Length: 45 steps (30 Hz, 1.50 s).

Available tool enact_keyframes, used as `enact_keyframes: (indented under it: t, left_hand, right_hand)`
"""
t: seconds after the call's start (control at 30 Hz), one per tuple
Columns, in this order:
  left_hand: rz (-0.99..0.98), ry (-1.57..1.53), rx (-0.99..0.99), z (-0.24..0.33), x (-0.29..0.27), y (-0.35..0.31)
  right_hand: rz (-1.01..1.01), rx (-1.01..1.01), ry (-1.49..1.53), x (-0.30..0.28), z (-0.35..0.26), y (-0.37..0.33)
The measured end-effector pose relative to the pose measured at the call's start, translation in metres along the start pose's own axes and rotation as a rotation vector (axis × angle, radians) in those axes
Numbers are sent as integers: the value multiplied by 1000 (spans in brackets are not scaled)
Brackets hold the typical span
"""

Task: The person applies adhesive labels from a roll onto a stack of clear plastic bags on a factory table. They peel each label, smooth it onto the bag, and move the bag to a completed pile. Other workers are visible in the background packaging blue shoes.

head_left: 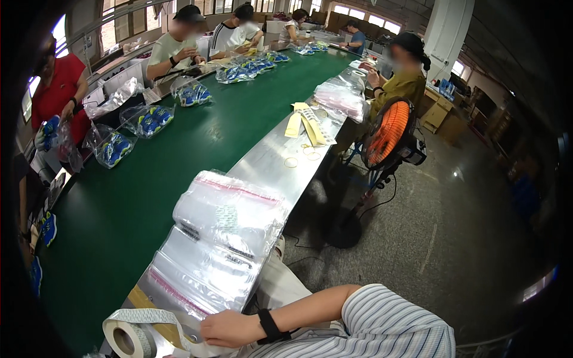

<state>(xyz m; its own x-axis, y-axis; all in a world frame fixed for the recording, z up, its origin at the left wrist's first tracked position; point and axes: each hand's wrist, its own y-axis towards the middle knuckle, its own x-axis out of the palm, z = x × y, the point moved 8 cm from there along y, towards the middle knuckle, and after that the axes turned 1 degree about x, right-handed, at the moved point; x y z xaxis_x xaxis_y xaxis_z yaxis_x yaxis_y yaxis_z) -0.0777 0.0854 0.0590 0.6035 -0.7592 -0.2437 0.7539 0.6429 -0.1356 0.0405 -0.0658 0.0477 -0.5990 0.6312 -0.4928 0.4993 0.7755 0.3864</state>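
My right hand (230,329), with a black band at the wrist, is low in the picture at the near end of the metal ledge. Its fingers are curled down beside the bottom edge of a stack of clear plastic bags (200,268); what they grip, if anything, is hidden. Left of the hand stands a roll of white printed stickers (123,339), its loose strip (149,316) arching over toward my fingers. A second stack of clear bags (230,200) with a pink seal line lies just beyond. My left hand is not in view.
A green conveyor belt (197,146) runs alongside, carrying bagged blue shoes (149,121). Yellow card strips (310,125) and rubber bands (290,162) lie on the ledge. An orange-bladed fan (388,134) stands at right. Several people work along both sides.
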Motion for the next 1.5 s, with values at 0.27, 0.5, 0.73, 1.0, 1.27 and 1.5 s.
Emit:
enact_keyframes:
  t: [0.27, 0.5, 0.73, 1.0, 1.27, 1.5]
  left_hand:
    - [-470, 925, 744, -6, 106, 3]
    - [-526, 859, 617, -34, 110, 1]
    - [-490, 759, 599, -31, 105, 12]
    - [-531, 727, 596, -22, 108, 24]
    - [-769, -855, -54, 3, 79, 85]
    - [-826, -1574, -145, 2, 103, 97]
  right_hand:
    - [0, 397, -233, -38, 74, 14]
    - [-52, 346, -529, -14, 85, 29]
    - [7, 308, -552, -14, 90, 27]
    - [110, 261, -636, -23, 94, 19]
    - [57, 247, -621, -18, 94, 24]
    - [79, 249, -607, -22, 95, 21]
